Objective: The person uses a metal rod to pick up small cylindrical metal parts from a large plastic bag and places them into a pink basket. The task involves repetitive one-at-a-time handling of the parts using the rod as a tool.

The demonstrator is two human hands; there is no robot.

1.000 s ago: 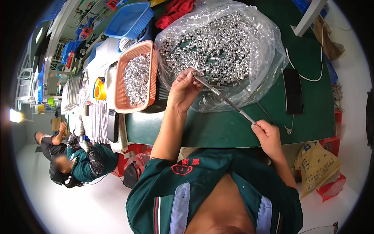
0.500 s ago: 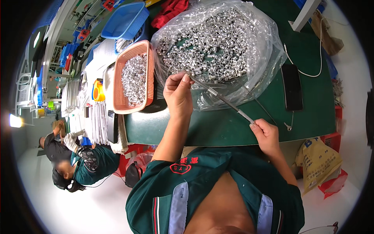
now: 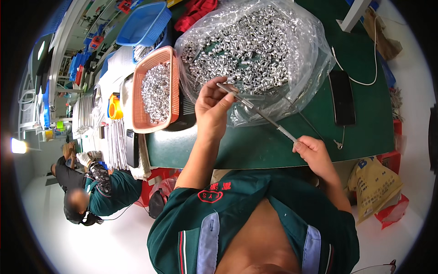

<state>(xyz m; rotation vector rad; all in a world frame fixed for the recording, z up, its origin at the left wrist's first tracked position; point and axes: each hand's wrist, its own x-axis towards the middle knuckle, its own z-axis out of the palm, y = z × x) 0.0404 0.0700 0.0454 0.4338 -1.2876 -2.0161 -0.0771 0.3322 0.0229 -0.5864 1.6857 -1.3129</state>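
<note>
A thin metal rod [image 3: 266,118] slants between my two hands over the green table, with brighter sleeve-like sections along it. My right hand [image 3: 315,155] pinches its lower right end between thumb and fingers. At the upper left end, my left hand [image 3: 213,109] has its fingers loosely curled about the rod, its thumb close beneath; whether a small piece sits between them cannot be made out. Just beyond lies a clear plastic bag [image 3: 310,55], spread open, with many small silver metal sleeves [image 3: 246,50] in it. More small silver pieces [image 3: 156,93] fill a salmon-coloured basket [image 3: 174,91] to the left.
A black phone [image 3: 342,98] lies on the right with a white cable [image 3: 372,84] near it. Blue baskets [image 3: 145,23] and red cloth [image 3: 196,13] are at the far left. A dark phone-like object [image 3: 132,148] rests on pale bundles. A co-worker [image 3: 112,192] sits at left.
My left fingers have opened somewhat and shifted slightly along the rod, so its upper end now sticks out past them. My right hand still grips the lower end.
</note>
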